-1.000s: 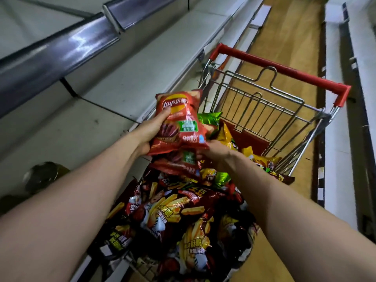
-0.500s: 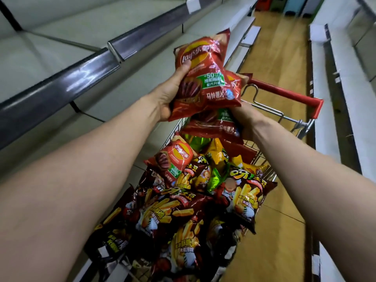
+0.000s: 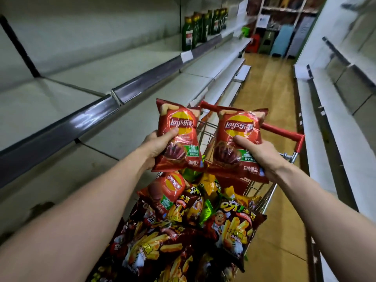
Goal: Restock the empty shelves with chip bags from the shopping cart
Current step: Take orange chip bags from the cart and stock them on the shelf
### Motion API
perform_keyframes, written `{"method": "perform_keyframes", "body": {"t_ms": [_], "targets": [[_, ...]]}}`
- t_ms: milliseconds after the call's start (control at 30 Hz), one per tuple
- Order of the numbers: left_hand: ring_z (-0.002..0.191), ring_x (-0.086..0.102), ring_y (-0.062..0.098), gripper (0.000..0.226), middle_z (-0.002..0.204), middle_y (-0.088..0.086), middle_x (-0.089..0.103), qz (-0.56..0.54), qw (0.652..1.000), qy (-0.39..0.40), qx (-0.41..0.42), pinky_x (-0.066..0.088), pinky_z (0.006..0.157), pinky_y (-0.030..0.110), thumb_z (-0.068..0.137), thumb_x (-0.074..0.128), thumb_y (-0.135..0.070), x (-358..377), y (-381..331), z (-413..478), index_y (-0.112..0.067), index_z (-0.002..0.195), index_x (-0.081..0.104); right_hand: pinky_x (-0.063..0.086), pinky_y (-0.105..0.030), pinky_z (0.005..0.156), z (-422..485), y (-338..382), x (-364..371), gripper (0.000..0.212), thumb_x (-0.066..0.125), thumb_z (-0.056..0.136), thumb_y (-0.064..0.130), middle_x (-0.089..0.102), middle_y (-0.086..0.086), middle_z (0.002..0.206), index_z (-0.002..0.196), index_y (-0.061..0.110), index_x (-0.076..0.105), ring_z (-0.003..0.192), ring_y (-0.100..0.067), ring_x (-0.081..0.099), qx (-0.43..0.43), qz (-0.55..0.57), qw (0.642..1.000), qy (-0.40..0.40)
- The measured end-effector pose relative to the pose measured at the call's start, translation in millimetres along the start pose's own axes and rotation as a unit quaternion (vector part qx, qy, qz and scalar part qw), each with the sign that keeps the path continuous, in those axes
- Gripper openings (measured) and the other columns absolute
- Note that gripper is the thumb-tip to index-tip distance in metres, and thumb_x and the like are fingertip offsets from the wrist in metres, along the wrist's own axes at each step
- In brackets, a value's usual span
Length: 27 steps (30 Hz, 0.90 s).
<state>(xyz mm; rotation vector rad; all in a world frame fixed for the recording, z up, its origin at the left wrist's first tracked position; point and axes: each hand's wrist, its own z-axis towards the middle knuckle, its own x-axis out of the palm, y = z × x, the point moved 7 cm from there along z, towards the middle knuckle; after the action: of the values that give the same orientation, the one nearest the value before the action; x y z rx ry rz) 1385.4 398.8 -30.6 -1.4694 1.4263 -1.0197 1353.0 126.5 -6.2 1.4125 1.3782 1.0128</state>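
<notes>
Cannot see the fingers of left hand (image 3: 157,144) or right hand (image 3: 257,154) behind the held chip bags (image 3: 179,127), nor read labels on the blurred bottles (image 3: 188,35).

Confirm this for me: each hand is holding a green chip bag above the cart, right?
Wrong colour: the head view shows both bags are red. The left hand holds the left bag and the right hand the right bag, above the cart.

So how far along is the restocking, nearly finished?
Barely begun. Done: no chip bags show on the left shelves nearby. In hand: the left hand grips the left Lay's bag, the right hand the right Lay's bag, above the cart. Left: the cart holds a heap of bags.
</notes>
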Motion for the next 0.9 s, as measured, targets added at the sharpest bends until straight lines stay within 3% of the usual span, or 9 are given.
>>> {"method": "perform_keyframes", "body": {"t_ms": [100,200,267,367,533,633,733,900], "targets": [[0.09,0.069,0.027,0.046,0.1,0.01,0.071,0.015,1.0,0.023,0.0,0.055,0.083,0.04,0.08,0.073,-0.042,10.6,2.3,0.3,-0.021,0.117,0.056,0.06,-0.038,0.067,-2.1,1.8,12.8,0.045,0.078,0.072,0.029,0.075,-0.011,0.093,0.111,0.017,0.059,0.075,-0.025,0.073,-0.001,0.016,0.999,0.049],[0.086,0.067,0.024,0.041,0.097,0.007,0.069,0.006,0.999,0.053,-0.002,0.053,0.071,0.034,0.083,0.071,-0.037,28.0,2.3,-1.7,-0.021,0.116,0.051,0.059,-0.038,0.069,-3.6,5.7,24.5,0.062,0.08,0.061,0.029,0.075,-0.011,0.097,0.117,0.016,0.056,0.08,-0.026,0.073,-0.019,0.029,0.996,0.076],[0.082,0.065,0.023,0.036,0.092,0.006,0.067,-0.007,0.998,0.063,-0.002,0.05,0.068,0.033,0.085,0.069,-0.034,37.1,-0.3,-4.2,-0.021,0.113,0.05,0.059,-0.039,0.071,-5.3,10.9,25.0,0.065,0.08,0.06,0.027,0.075,-0.01,0.097,0.119,0.016,0.056,0.082,-0.026,0.073,-0.028,0.046,0.995,0.08],[0.088,0.066,0.026,0.048,0.099,0.01,0.068,-0.017,0.998,0.068,-0.004,0.051,0.074,0.036,0.083,0.071,-0.036,47.9,-6.5,-7.5,-0.016,0.121,0.051,0.06,-0.035,0.067,-11.3,20.7,17.7,0.061,0.078,0.062,0.023,0.075,-0.01,0.097,0.118,0.015,0.056,0.08,-0.024,0.073,-0.037,0.065,0.994,0.08],[0.093,0.068,0.031,0.054,0.106,0.014,0.071,-0.042,0.992,0.115,0.029,0.054,0.082,0.04,0.08,0.073,-0.037,89.0,-31.0,-14.9,-0.017,0.126,0.055,0.06,-0.042,0.078,-26.4,39.9,-8.8,0.07,0.079,0.062,0.023,0.072,-0.015,0.107,0.126,0.011,0.053,0.09,-0.029,0.072,-0.057,0.085,0.994,0.046],[0.094,0.071,0.033,0.076,0.105,0.016,0.073,-0.044,0.98,0.19,0.025,0.057,0.083,0.042,0.058,0.082,-0.052,131.6,-47.1,-21.6,-0.016,0.121,0.061,0.058,-0.047,0.083,-42.9,56.0,-28.2,0.071,0.079,0.066,0.022,0.071,-0.016,0.11,0.13,0.012,0.05,0.096,-0.034,0.07,-0.066,0.092,0.993,0.032],[0.101,0.069,0.033,0.07,0.111,0.016,0.071,-0.049,0.968,0.242,0.037,0.054,0.09,0.05,0.071,0.074,-0.047,176.3,-66.2,-29.3,-0.014,0.129,0.056,0.06,-0.041,0.078,-67.5,73.6,-55.9,0.069,0.08,0.069,0.023,0.072,-0.015,0.108,0.13,0.012,0.049,0.093,-0.031,0.072,-0.081,0.087,0.993,-0.006],[0.101,0.069,0.035,0.084,0.11,0.018,0.071,-0.026,0.937,0.347,0.038,0.051,0.094,0.055,0.059,0.083,-0.047,245.3,-96.6,-65.1,-0.01,0.129,0.055,0.059,-0.043,0.082,-129.2,100.9,-106.7,0.068,0.083,0.071,0.025,0.072,-0.014,0.11,0.129,0.012,0.052,0.096,-0.032,0.071,-0.12,0.073,0.985,-0.102]]}}
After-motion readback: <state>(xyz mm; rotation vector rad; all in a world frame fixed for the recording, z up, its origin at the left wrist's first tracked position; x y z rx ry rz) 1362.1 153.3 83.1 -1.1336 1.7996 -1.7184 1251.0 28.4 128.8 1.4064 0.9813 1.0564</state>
